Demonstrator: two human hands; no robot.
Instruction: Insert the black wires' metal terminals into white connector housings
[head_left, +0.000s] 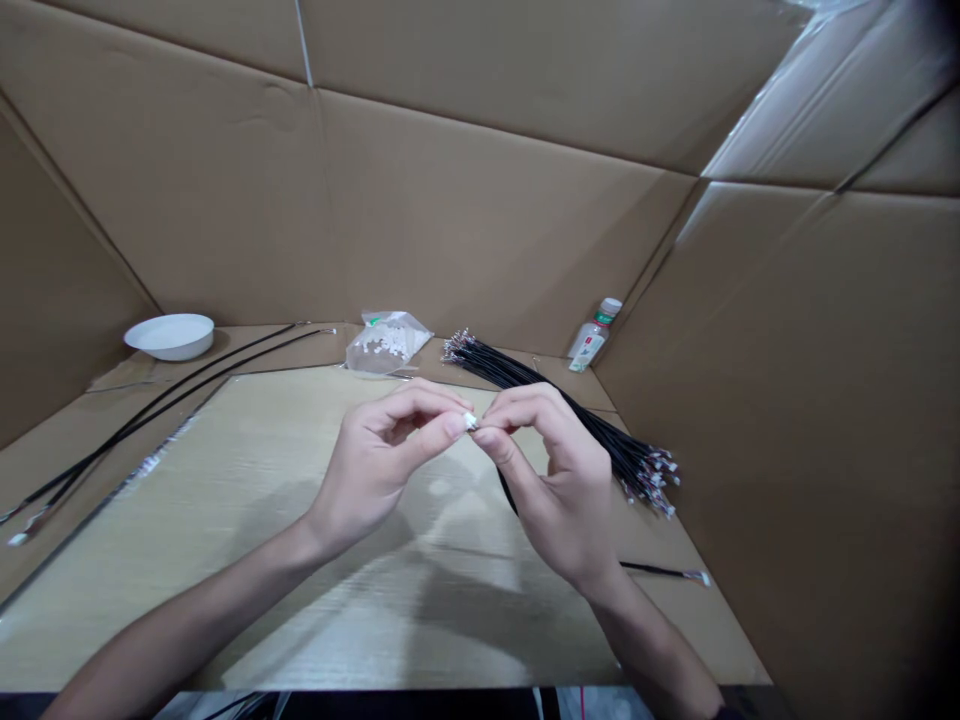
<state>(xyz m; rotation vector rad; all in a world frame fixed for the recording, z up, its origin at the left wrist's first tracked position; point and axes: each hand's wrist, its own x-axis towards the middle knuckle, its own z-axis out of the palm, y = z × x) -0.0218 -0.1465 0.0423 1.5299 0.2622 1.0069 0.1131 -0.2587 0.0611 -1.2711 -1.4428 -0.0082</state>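
Note:
Above the middle of the board, my left hand pinches a small white plastic connector between thumb and forefinger. My right hand is closed at the connector's other side, its thumb and fingertips on the thin wire end of a black cable. That cable hangs down behind the right hand. Another stretch of black cable comes out past the right wrist and ends in a white connector. My fingertips hide how far the wires sit in the connector.
Several black cables with wired ends lie in a bundle at the back right. Beyond the board are a clear bag of white connectors, a white bowl and a bottle. Two cables lie left. Cardboard walls surround the table.

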